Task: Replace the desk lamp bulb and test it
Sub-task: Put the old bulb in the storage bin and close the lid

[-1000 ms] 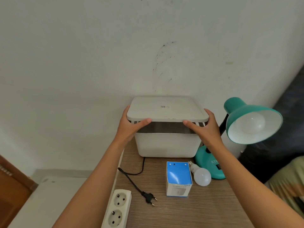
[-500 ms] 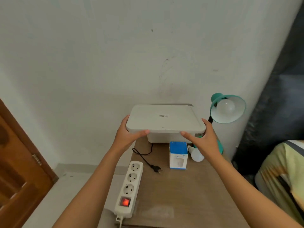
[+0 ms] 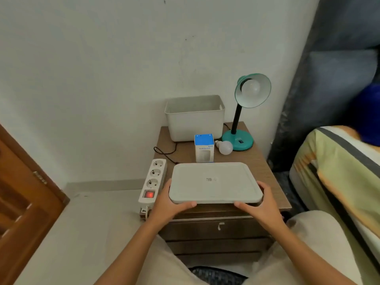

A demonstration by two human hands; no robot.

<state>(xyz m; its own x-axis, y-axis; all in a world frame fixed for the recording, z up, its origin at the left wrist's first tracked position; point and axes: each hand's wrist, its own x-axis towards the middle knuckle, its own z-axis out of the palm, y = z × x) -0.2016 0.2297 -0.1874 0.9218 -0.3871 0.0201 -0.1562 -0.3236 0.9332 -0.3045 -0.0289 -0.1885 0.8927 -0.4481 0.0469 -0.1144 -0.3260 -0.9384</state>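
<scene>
Head view: a flat white rectangular plastic lid (image 3: pixel 214 183) is gripped at its near corners by left hand (image 3: pixel 167 204) and right hand (image 3: pixel 261 205), fingers curled underneath; the teal desk lamp (image 3: pixel 244 112) stands at one o'clock, a loose white bulb (image 3: pixel 225 147) beside its base

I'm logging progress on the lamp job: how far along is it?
Early. Done: the lid is off the bin. In hand: both hands, left and right, hold it. Left: a bulb sits in the lamp; the loose bulb lies untouched, nothing plugged into the strip.

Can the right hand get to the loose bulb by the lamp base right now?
Probably not yet: the right hand and left hand both hold the lid. Nothing else blocks the bulb.
</scene>
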